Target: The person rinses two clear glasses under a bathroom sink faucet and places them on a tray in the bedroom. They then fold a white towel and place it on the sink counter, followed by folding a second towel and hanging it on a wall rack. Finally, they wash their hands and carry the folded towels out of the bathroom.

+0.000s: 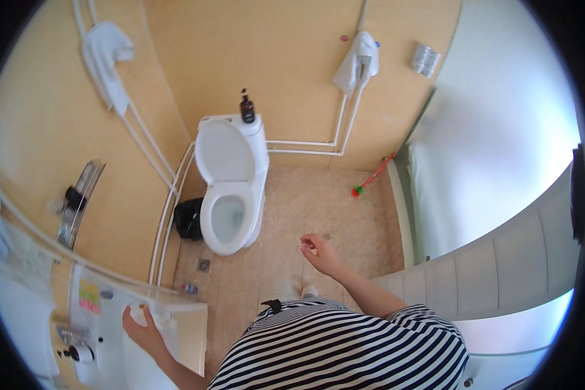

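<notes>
My left hand is above the white washbasin at the lower left. Its thumb and fingers are spread in a C shape, and a small yellowish spot shows by a fingertip, too small to make out. My right hand hangs over the tiled floor in front of me, fingers loosely curled, a gap between them and the thumb. I see nothing held in it. Ahead stands a white toilet with its lid raised and water in the bowl. A dark pump bottle stands on its tank.
A black bag-lined bin sits left of the toilet. A red-handled brush leans near the shower's low edge. White cloths cover fixtures on the walls. By the basin are a black-topped dispenser and pink-yellow packets. A floor drain lies nearby.
</notes>
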Demonstrator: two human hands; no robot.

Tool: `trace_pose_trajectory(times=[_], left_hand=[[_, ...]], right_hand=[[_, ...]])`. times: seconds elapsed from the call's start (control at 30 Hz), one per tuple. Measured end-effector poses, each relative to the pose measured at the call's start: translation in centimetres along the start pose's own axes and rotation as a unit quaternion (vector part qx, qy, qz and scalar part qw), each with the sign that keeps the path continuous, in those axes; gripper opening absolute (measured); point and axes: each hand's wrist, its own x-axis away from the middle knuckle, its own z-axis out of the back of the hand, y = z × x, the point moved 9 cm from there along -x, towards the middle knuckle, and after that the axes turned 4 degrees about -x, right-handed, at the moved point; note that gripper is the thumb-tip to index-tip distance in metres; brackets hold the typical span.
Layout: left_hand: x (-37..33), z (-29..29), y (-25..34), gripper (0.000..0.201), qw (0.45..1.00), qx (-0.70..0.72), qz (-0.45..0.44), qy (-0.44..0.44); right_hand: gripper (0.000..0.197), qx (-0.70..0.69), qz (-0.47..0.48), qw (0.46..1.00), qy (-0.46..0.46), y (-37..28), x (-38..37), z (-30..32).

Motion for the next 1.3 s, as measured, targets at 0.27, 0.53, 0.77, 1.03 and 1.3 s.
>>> trace_pose_trajectory(times=[0.27,0.53,0.77,1.03,1.3], left_hand=[[1.0,-14.3,33.6,0.018,0.908,0.324,-0.2,-0.175],[-4.7,-25.0,47.5,0.007,0.861,0.351,-0.259,-0.263],[-9.6,-33.3,66.6,0.007,0.743,0.457,-0.383,-0.304],[-11.3,-36.3,78.6,0.014,0.648,0.463,-0.499,-0.342],[-12.2,-38.5,80.3,0.011,0.759,0.434,-0.368,-0.317]], right_hand=[[0.019,-0.06,-0.09,0.989,0.104,9.3,-6.5,14.2],[0.017,-0.039,-0.107,0.977,0.18,11.9,-17.1,21.6],[0.02,-0.075,-0.102,0.964,0.234,14.2,-28.5,29.5],[0.04,-0.272,-0.081,0.94,0.188,13.2,-44.8,35.8],[0.057,-0.456,0.035,0.866,0.2,15.4,-63.1,47.6]])
